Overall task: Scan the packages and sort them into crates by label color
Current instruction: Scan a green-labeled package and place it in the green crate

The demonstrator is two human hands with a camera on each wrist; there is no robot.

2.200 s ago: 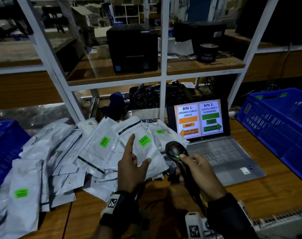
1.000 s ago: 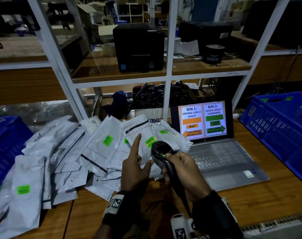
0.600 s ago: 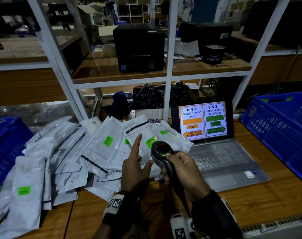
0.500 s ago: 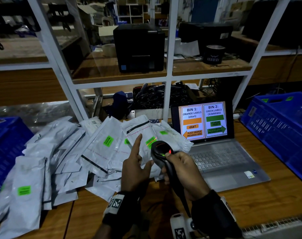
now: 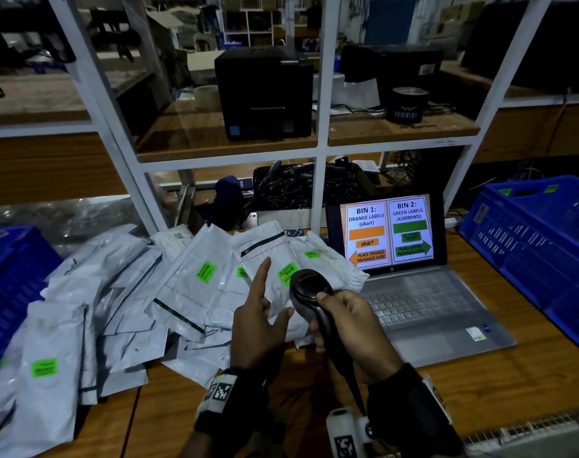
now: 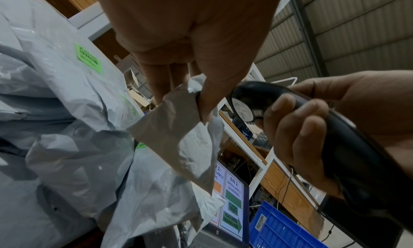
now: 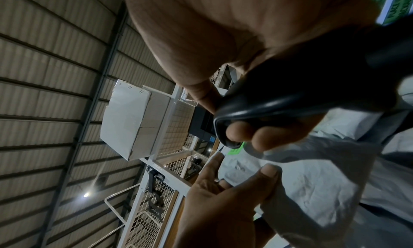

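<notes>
A pile of grey plastic packages [image 5: 109, 292] with green labels covers the left of the wooden table. My left hand [image 5: 278, 287] pinches a corner of one grey package [image 6: 178, 131] between thumb and fingers, index finger stretched out over it. That package's green label [image 5: 288, 273] faces up just ahead of the scanner. My right hand [image 5: 334, 302] grips a black handheld scanner [image 5: 309, 287], its head tilted down at the label and a green light lit on top. The right wrist view shows the same scanner [image 7: 279, 96] with fingers curled under it.
An open laptop [image 5: 413, 302] shows bin 1 orange to the left and bin 2 green to the right. One blue crate [image 5: 539, 252] stands at the right edge and another blue crate [image 5: 7, 285] at the left. White shelving [image 5: 319, 153] with black printers rises behind.
The scanner moved left, closer to the held package's green label, and has stayed there. Its indicator showed red half a second ago and is green now. The left hand keeps its hold.
</notes>
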